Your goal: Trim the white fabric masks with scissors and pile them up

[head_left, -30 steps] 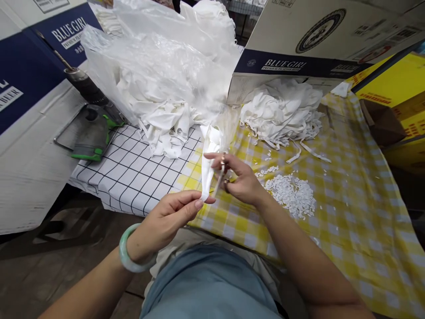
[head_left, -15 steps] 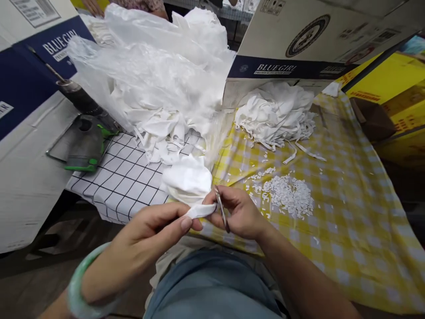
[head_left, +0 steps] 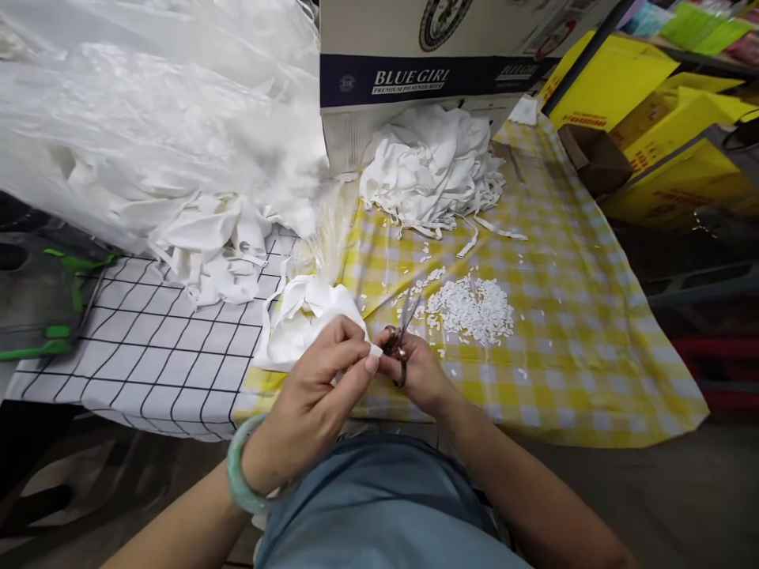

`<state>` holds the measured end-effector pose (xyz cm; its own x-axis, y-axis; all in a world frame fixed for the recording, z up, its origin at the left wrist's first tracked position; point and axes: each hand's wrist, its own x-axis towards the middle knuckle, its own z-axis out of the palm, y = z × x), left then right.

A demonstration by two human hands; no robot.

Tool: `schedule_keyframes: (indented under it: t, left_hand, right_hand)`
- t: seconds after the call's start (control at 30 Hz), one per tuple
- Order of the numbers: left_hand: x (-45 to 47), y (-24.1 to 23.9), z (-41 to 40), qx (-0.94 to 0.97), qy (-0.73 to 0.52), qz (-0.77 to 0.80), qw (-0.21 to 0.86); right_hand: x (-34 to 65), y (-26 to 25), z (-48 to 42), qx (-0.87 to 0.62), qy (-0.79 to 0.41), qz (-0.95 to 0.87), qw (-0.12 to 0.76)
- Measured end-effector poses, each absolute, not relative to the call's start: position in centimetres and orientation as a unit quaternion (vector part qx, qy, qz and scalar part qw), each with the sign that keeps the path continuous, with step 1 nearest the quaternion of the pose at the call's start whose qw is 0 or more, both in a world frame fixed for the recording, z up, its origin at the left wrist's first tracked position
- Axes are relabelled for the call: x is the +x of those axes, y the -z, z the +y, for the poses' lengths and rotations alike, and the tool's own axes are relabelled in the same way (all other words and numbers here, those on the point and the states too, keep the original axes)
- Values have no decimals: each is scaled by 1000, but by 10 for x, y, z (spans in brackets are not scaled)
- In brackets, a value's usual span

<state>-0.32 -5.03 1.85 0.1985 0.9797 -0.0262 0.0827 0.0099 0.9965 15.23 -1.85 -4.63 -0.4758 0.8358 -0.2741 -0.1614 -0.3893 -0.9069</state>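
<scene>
My left hand (head_left: 332, 379), with a green bangle at its wrist, pinches the end of a white fabric piece (head_left: 308, 308). The rest of that cloth spreads on the table behind the fingers, and a thin strap curls at its left. My right hand (head_left: 418, 371) grips a pair of scissors (head_left: 400, 356) by the handles, blades pointing away from me. Its fingertips are close against the pinched cloth end; whether they also touch it I cannot tell. Right of the blades lies a heap of small white clippings (head_left: 471, 308).
A pile of white strapped cloth pieces (head_left: 432, 170) lies before a cardboard box (head_left: 409, 87). Clear plastic (head_left: 160, 103) covers more white pieces (head_left: 219, 237) at left. A grey-green power tool (head_left: 41, 292) sits at the left edge. Yellow bags (head_left: 681, 150) stand beyond the yellow checked cloth (head_left: 593, 356).
My view has swung to the right. The left hand's grip is now a tight pinch at the cloth's end, and the scissors have turned so their blades point forward.
</scene>
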Motion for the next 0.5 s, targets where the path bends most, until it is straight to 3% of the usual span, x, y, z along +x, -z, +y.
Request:
schedule_keyframes:
  t: [0.07, 0.13, 0.2, 0.33, 0.5]
  left_hand:
    - [6, -13, -45, 579, -461, 468, 484]
    - [14, -3, -41, 518, -490, 456, 533]
    - [20, 9, -38, 442, -508, 448, 588]
    - [25, 24, -37, 413, -520, 431, 611]
    - [27, 29, -35, 449, -502, 417, 611]
  right_hand:
    - [150, 53, -24, -371, -767, -405, 332]
    - [154, 56, -26, -369, -765, -418, 323]
    - [165, 53, -24, -407, -695, -498, 320]
    - [198, 34, -15, -480, -442, -701, 290]
    - [211, 17, -12, -459, -378, -777, 204]
